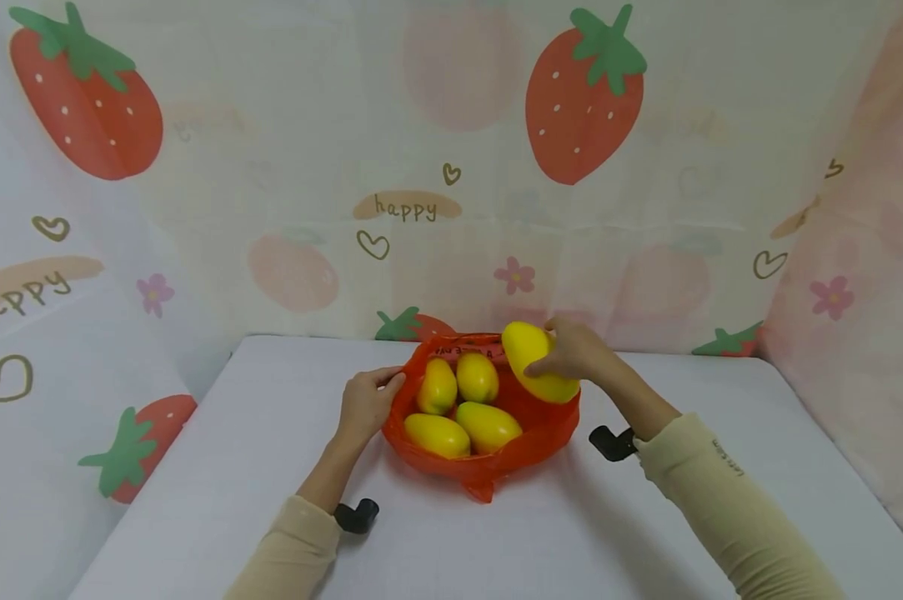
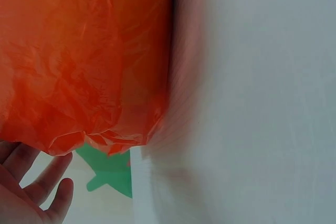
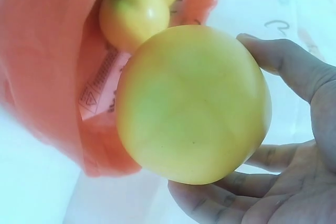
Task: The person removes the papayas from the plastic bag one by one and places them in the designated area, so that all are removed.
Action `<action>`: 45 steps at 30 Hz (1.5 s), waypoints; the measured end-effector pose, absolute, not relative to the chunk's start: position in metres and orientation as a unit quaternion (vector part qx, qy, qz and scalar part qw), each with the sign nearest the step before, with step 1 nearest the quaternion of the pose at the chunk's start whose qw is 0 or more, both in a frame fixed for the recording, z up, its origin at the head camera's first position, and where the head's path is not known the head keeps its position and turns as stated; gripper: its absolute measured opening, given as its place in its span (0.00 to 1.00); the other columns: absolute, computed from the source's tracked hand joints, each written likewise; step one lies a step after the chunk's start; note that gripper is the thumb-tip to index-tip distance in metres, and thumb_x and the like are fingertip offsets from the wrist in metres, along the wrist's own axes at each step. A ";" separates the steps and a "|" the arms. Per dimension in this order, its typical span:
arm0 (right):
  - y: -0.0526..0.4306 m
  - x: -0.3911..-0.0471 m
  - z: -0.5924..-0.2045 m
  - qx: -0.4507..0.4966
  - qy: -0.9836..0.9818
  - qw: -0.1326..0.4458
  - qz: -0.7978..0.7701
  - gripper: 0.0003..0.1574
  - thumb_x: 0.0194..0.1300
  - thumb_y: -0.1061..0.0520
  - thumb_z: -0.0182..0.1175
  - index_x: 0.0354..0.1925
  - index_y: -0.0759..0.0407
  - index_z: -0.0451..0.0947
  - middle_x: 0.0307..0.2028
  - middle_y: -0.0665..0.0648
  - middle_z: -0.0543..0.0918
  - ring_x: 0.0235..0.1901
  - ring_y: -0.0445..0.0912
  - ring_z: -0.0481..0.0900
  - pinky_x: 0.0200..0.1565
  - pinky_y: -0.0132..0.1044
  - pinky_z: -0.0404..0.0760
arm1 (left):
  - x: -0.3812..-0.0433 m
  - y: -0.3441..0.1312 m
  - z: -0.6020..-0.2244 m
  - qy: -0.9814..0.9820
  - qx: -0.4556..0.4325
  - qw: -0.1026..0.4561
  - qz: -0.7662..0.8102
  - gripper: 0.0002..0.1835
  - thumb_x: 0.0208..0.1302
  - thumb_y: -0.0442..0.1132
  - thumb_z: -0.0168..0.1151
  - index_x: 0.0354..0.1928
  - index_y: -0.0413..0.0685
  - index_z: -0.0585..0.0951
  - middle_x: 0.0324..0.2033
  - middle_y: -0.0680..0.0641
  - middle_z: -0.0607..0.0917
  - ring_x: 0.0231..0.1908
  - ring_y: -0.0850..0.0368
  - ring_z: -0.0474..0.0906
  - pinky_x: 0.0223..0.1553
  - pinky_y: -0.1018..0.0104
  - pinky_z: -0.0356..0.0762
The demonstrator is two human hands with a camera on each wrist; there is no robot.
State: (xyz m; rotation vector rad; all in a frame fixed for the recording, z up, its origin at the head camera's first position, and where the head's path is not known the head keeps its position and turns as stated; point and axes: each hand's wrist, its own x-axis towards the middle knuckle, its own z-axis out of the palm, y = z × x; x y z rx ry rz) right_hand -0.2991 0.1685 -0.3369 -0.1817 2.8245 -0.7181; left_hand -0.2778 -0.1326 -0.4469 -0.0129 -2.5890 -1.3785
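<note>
A red plastic bag [image 1: 549,437] stands on the table with its mouth wide open. Several yellow mangoes [image 1: 489,427] lie inside it, mostly toward the left. My left hand [image 1: 364,404] pinches the bag's rim at the left; the left wrist view shows its fingers [image 2: 50,179] at the crinkled edge. Over the right part of the opening, my right hand [image 1: 580,352] grips another yellow mango [image 3: 194,103], thumb on one side and fingers on the other. In the head view this mango hides part of the bag's rim.
The bag stands on a white-covered table [image 1: 271,392]. Behind it hangs a pale curtain [image 1: 308,167] printed with strawberries and hearts. A black wrist-worn piece [image 1: 357,517] sits by the left sleeve, and another black piece [image 1: 612,443] by the right.
</note>
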 end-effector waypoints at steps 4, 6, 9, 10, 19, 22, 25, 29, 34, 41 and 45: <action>0.173 -0.300 -0.334 -0.068 0.962 0.098 -0.244 0.53 0.51 0.47 0.72 0.67 0.68 0.62 0.58 0.69 0.75 0.49 0.58 0.77 0.54 0.51 0.83 | -0.278 -0.133 -0.446 -0.879 -0.007 0.102 -0.467 0.17 0.70 0.42 0.57 0.54 0.41 0.83 0.50 0.40 0.86 0.54 0.43 0.81 0.54 0.53 0.81; 0.175 -0.301 -0.332 -0.070 0.963 0.091 -0.242 0.53 0.51 0.47 0.72 0.67 0.69 0.62 0.57 0.69 0.75 0.48 0.58 0.77 0.53 0.51 0.83 | -0.278 -0.134 -0.446 -0.880 -0.007 0.103 -0.464 0.17 0.70 0.43 0.57 0.54 0.42 0.83 0.49 0.40 0.86 0.54 0.44 0.81 0.54 0.53 0.81; 0.179 -0.302 -0.331 -0.073 0.966 0.081 -0.236 0.53 0.51 0.46 0.71 0.67 0.69 0.62 0.57 0.70 0.75 0.48 0.58 0.77 0.52 0.50 0.83 | -0.278 -0.134 -0.447 -0.880 -0.006 0.103 -0.463 0.16 0.70 0.43 0.57 0.54 0.42 0.83 0.49 0.40 0.86 0.54 0.44 0.81 0.55 0.53 0.81; 0.180 -0.302 -0.330 -0.071 0.966 0.081 -0.236 0.53 0.52 0.45 0.71 0.67 0.69 0.61 0.58 0.70 0.74 0.48 0.58 0.77 0.52 0.50 0.83 | -0.278 -0.134 -0.447 -0.881 -0.006 0.103 -0.463 0.16 0.70 0.43 0.57 0.54 0.42 0.83 0.49 0.40 0.86 0.54 0.44 0.81 0.55 0.53 0.81; 0.195 -0.303 -0.330 -0.059 0.965 0.075 -0.243 0.52 0.52 0.44 0.70 0.67 0.66 0.62 0.57 0.68 0.74 0.48 0.58 0.77 0.50 0.49 0.84 | -0.278 -0.134 -0.447 -0.882 -0.005 0.107 -0.460 0.16 0.70 0.42 0.58 0.53 0.42 0.84 0.49 0.40 0.87 0.53 0.44 0.81 0.54 0.53 0.81; 0.200 -0.303 -0.330 -0.061 0.966 0.072 -0.240 0.51 0.52 0.44 0.70 0.66 0.67 0.63 0.55 0.68 0.75 0.46 0.57 0.77 0.50 0.48 0.84 | -0.279 -0.134 -0.449 -0.881 -0.001 0.102 -0.461 0.16 0.70 0.42 0.58 0.53 0.42 0.84 0.49 0.40 0.87 0.53 0.44 0.81 0.54 0.53 0.81; 0.204 -0.304 -0.328 -0.061 0.967 0.068 -0.239 0.50 0.53 0.44 0.70 0.65 0.68 0.63 0.54 0.68 0.76 0.46 0.57 0.77 0.49 0.48 0.84 | -0.280 -0.134 -0.449 -0.882 0.000 0.102 -0.461 0.16 0.70 0.42 0.58 0.53 0.43 0.84 0.49 0.41 0.87 0.53 0.44 0.81 0.54 0.53 0.81; 0.209 -0.306 -0.327 -0.056 0.968 0.067 -0.236 0.50 0.53 0.45 0.70 0.65 0.68 0.63 0.53 0.69 0.76 0.45 0.57 0.78 0.48 0.48 0.85 | -0.281 -0.133 -0.448 -0.882 -0.001 0.104 -0.459 0.16 0.70 0.42 0.58 0.53 0.43 0.84 0.49 0.41 0.87 0.54 0.44 0.81 0.55 0.53 0.81; 0.216 -0.308 -0.327 -0.044 0.968 0.070 -0.236 0.51 0.53 0.44 0.69 0.65 0.69 0.62 0.54 0.70 0.75 0.45 0.57 0.77 0.48 0.47 0.85 | -0.279 -0.133 -0.447 -0.882 -0.002 0.102 -0.461 0.16 0.70 0.42 0.58 0.53 0.43 0.84 0.49 0.41 0.87 0.54 0.44 0.81 0.55 0.53 0.81; 0.229 -0.315 -0.331 -0.031 0.970 0.070 -0.232 0.54 0.54 0.43 0.69 0.66 0.72 0.59 0.55 0.72 0.74 0.46 0.59 0.76 0.49 0.49 0.84 | -0.279 -0.133 -0.447 -0.882 -0.004 0.107 -0.459 0.16 0.70 0.42 0.58 0.53 0.42 0.84 0.49 0.41 0.87 0.54 0.44 0.81 0.54 0.53 0.81; 0.235 -0.318 -0.333 -0.023 0.971 0.070 -0.229 0.53 0.55 0.44 0.68 0.66 0.74 0.59 0.55 0.74 0.73 0.46 0.60 0.76 0.50 0.51 0.83 | -0.279 -0.133 -0.447 -0.881 -0.003 0.109 -0.460 0.16 0.70 0.42 0.58 0.53 0.42 0.84 0.49 0.41 0.87 0.53 0.44 0.81 0.54 0.53 0.81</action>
